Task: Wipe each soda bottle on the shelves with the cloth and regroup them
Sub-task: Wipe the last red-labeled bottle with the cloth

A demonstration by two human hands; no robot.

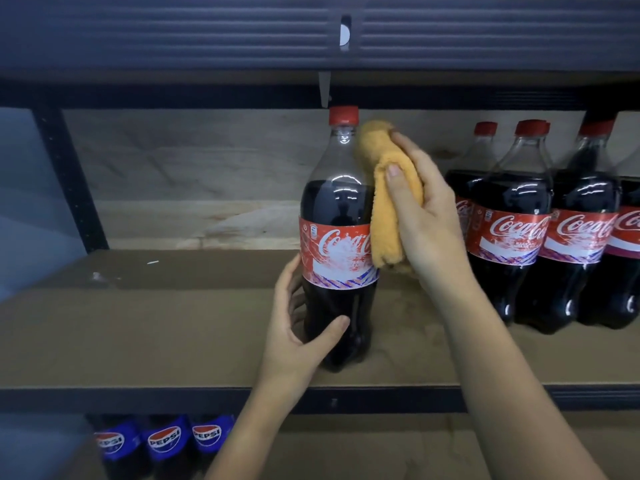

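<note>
Dark metal shelving with a brown board shelf (173, 327) fills the view, a plywood back panel (207, 174) behind it. One cola bottle (337, 244) with a red cap stands upright near the shelf's front edge, left hand (301, 327) wrapped round its lower body, right hand (426, 206) gripping a folded orange cloth (384, 202) and pressing it against the bottle's right side from shoulder to label. More cola bottles (540, 230) stand grouped at the right, well apart, and blue-label Pepsi bottles (166, 441) sit on the shelf below.
</note>
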